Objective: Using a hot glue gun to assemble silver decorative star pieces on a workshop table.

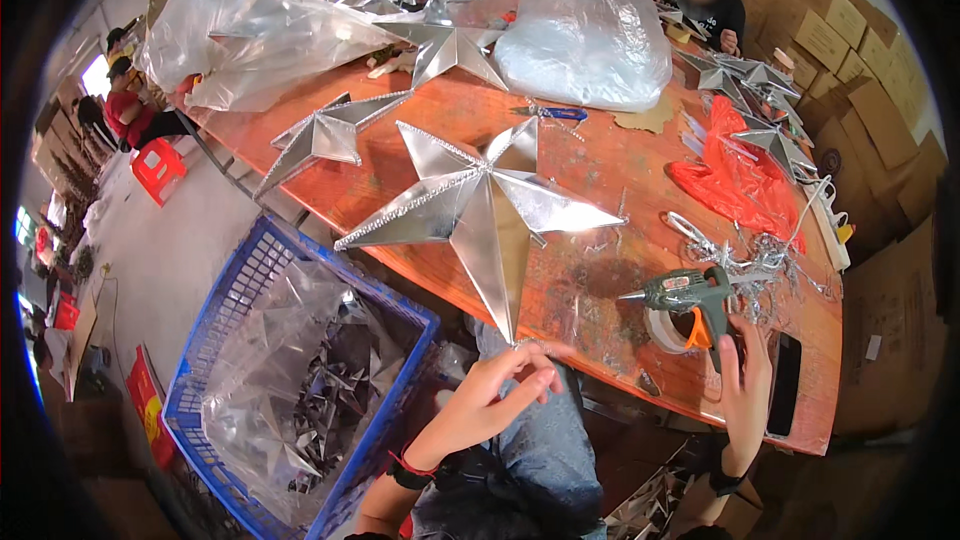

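Note:
A large silver five-pointed star [485,195] lies on the wooden table in front of me, with beaded silver trim along some of its edges. My left hand [500,390] is just below the star's nearest point, its fingers loosely bent and apart. Whether a fingertip touches the short bit of trim there, I cannot tell. On the right, my right hand [747,370] has its fingers stretched upward and spread beside the handle of a dark green glue gun [690,292]. That gun rests over a roll of tape [664,330] with an orange inner side.
A second silver star [325,135] lies behind. Plastic bags [585,40], blue-handled pliers [560,113], a red bag [735,165], tangled silver trim [765,265] and a phone [785,385] are on the table [590,305]. A blue basket [190,365] stands lower left. A co-worker [700,0] sits opposite.

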A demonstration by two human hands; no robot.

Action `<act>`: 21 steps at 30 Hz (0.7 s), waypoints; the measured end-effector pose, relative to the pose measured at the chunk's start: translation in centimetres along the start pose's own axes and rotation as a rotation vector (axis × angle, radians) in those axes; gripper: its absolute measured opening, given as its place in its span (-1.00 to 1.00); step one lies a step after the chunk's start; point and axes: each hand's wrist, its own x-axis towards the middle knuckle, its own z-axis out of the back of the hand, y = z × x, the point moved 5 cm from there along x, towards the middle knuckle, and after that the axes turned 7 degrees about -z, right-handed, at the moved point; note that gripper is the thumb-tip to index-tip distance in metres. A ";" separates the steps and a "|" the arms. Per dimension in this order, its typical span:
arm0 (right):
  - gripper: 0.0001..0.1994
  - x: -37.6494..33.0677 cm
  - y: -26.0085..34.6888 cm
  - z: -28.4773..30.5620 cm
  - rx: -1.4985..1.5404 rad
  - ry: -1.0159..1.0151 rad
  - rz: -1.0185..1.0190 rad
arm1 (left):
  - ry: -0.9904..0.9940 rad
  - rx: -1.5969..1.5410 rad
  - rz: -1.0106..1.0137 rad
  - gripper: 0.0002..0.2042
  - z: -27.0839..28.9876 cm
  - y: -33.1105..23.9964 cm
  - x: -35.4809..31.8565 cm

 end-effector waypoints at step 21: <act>-0.60 -3.9 -1.9 1.2 1.026 -0.126 -0.111 | -0.064 0.867 -0.182 -0.74 4.0 -2.4 -2.0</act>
